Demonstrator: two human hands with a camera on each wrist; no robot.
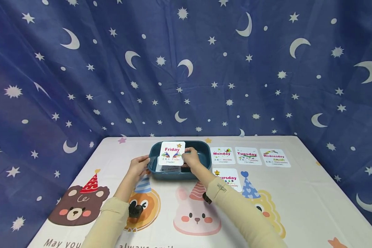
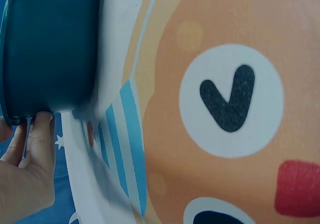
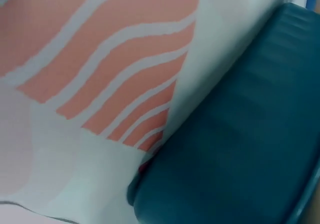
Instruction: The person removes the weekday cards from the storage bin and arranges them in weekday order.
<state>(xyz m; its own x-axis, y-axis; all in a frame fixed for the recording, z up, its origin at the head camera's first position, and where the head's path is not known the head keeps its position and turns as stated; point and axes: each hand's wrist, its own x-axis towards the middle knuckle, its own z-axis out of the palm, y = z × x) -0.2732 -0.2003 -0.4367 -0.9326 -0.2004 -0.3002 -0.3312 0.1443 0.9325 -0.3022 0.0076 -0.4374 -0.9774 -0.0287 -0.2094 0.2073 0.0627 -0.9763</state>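
A white card printed "Friday" [image 1: 172, 153] is held over the dark teal box [image 1: 173, 176] by my right hand [image 1: 190, 158], which pinches the card's right edge. My left hand [image 1: 138, 166] grips the left end of the box. In the left wrist view, that hand's fingers [image 2: 42, 144] touch the box wall [image 2: 50, 48] near its rim. Inside the box lies a "Saturday" card [image 1: 168, 169], partly covered by the Friday card. The right wrist view has the box's side [image 3: 235, 134] but not the right hand.
Right of the box lie the Monday [image 1: 223, 155], Tuesday [image 1: 248, 156] and Wednesday [image 1: 275, 157] cards in a row. Below Monday is a Thursday card [image 1: 227, 178], partly hidden by the right sleeve. A cartoon-print cloth [image 1: 310, 206] covers the table; a blue star-and-moon curtain [image 1: 186, 86] hangs behind.
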